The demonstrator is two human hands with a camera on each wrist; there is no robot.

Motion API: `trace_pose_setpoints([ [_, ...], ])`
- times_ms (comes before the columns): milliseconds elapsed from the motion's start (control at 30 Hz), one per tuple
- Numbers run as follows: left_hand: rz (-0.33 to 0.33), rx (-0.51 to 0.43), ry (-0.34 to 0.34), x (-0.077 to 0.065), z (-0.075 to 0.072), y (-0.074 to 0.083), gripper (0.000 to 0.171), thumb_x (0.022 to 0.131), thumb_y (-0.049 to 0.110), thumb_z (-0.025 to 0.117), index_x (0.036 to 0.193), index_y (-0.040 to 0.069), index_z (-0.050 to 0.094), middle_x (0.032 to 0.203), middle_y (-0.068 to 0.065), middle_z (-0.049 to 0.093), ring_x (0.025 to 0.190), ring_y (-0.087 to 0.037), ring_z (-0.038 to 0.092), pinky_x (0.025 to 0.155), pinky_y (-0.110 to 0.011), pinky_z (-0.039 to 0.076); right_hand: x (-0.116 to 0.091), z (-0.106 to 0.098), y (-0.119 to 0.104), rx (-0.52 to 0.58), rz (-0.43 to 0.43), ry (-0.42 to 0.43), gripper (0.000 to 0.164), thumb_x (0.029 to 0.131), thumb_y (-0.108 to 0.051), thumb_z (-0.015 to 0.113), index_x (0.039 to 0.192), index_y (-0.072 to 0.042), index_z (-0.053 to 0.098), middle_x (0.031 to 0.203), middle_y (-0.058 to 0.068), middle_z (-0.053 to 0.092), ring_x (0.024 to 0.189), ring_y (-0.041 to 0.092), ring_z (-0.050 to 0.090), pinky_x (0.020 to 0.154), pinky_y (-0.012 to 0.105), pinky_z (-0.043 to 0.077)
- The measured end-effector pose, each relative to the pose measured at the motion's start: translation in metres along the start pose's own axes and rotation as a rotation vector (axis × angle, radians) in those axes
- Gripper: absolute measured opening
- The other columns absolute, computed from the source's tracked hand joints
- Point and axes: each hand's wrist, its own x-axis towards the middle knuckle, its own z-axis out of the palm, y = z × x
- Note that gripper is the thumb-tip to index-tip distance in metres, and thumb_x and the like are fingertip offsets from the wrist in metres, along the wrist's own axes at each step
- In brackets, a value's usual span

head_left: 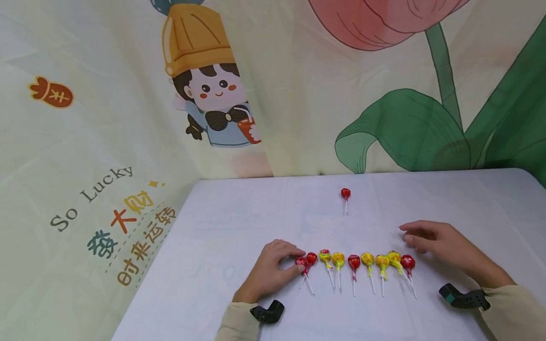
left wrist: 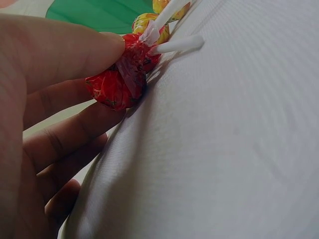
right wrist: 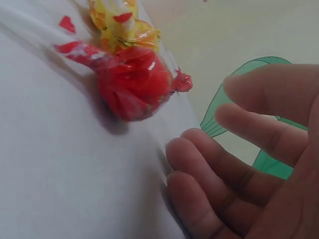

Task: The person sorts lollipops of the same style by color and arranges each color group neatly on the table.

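Observation:
At the left end of a row of lollipops, my left hand (head_left: 273,269) pinches a red lollipop (left wrist: 117,89) by its wrapped head, thumb on one side and fingers on the other. Another red lollipop (head_left: 312,258) lies right beside it, their sticks crossing. Several yellow-wrapped lollipops (head_left: 338,259) and a red one (head_left: 354,261) continue the row. The right hand (head_left: 450,248) holds nothing, its fingers loosely bent above the table. Nearest to it is the red lollipop (right wrist: 134,84) at the row's right end, apart from the fingertips.
A lone red lollipop (head_left: 345,193) lies farther back on the white-covered table (head_left: 247,213). Behind the table's back edge hangs a printed cloth (head_left: 294,94). Dark bands sit at both wrists, the left band (head_left: 268,312) low over the table.

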Motion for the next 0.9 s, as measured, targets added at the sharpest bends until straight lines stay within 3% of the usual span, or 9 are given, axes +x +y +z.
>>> trace_pose_setpoints([
  [200,0.003,-0.005,0.003,0.001,-0.001,0.001,0.024,0.09,0.03,0.074,0.113,0.028,0.074,0.11,0.018,0.065,0.109,-0.007,0.054,0.101,-0.047,0.039,-0.008,0.002,0.003,-0.025,-0.024,0.017,0.046,0.095,-0.037,0.069,0.13,-0.007,0.065,0.127,0.015,0.064,0.11,0.03,0.058,0.077,0.023,0.053],
  [500,-0.022,0.003,-0.002,0.0,0.0,0.001,0.023,0.09,0.032,0.073,0.113,0.03,0.074,0.11,0.019,0.065,0.11,-0.007,0.053,0.102,-0.047,0.039,-0.017,0.006,0.005,-0.017,-0.027,-0.009,0.041,0.095,-0.026,0.07,0.13,-0.005,0.064,0.114,0.005,0.069,0.101,0.023,0.061,0.078,0.021,0.053],
  [667,-0.009,-0.004,0.007,0.0,0.001,0.0,0.023,0.09,0.029,0.074,0.113,0.031,0.074,0.111,0.019,0.065,0.11,-0.007,0.054,0.101,-0.047,0.039,-0.021,0.008,0.005,-0.046,-0.03,-0.016,0.038,0.094,-0.02,0.07,0.13,-0.007,0.065,0.114,0.004,0.068,0.1,0.021,0.061,0.078,0.02,0.052],
  [900,-0.022,-0.007,0.001,-0.001,0.0,-0.001,0.023,0.09,0.03,0.073,0.113,0.031,0.074,0.111,0.018,0.065,0.111,-0.007,0.053,0.102,-0.048,0.039,-0.027,0.009,0.007,-0.042,-0.096,-0.037,0.036,0.093,-0.014,0.07,0.129,-0.007,0.065,0.119,0.005,0.066,0.098,0.017,0.062,0.079,0.023,0.053],
])
